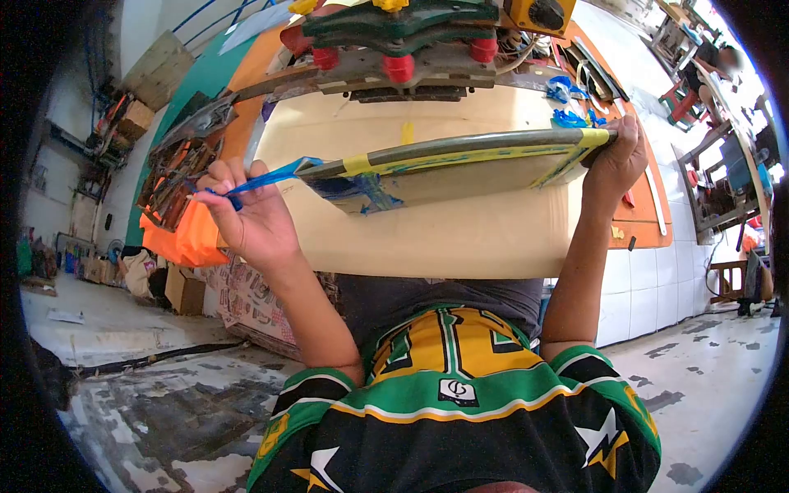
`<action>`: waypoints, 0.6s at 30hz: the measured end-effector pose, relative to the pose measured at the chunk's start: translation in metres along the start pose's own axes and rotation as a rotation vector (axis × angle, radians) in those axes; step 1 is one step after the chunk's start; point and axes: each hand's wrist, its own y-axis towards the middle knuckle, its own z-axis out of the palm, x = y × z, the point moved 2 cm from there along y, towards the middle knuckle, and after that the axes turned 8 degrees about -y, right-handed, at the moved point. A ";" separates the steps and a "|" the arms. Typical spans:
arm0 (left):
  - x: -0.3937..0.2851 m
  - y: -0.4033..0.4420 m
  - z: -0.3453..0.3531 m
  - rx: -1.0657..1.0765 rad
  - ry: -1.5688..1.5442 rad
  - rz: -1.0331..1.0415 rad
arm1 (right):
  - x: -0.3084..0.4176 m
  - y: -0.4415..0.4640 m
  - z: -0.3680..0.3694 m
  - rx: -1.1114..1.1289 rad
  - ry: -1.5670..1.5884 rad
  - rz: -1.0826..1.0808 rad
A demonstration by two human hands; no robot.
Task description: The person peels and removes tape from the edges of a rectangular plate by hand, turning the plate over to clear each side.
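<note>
My right hand (615, 171) grips the right end of a thin panel with a dark, slightly curved edge (468, 141), which is held tilted above a pale board (427, 238). Yellow tape (356, 165) wraps the panel near both ends and runs along its edge. Crumpled blue tape (362, 194) clings to the panel's left part. A strip of blue tape (283, 172) stretches from the panel's left corner to my left hand (256, 215), whose thumb and fingers are closed on it. The panel's underside is partly hidden.
A green machine frame with red fittings (399, 67) stands over the board's far side. Scraps of blue tape (567, 89) lie at the back right. Metal tools (181, 172) and orange material (185, 238) sit at the left. A person (713, 70) is in the far right background.
</note>
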 end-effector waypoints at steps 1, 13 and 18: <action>0.002 -0.001 -0.001 -0.027 -0.036 -0.030 | -0.001 0.001 0.001 0.006 -0.005 0.005; 0.013 -0.001 -0.041 -0.100 -0.400 -0.518 | 0.004 -0.001 0.002 -0.006 0.004 0.020; 0.047 -0.021 -0.043 -0.143 0.778 -0.118 | 0.008 -0.004 0.003 0.004 0.021 0.005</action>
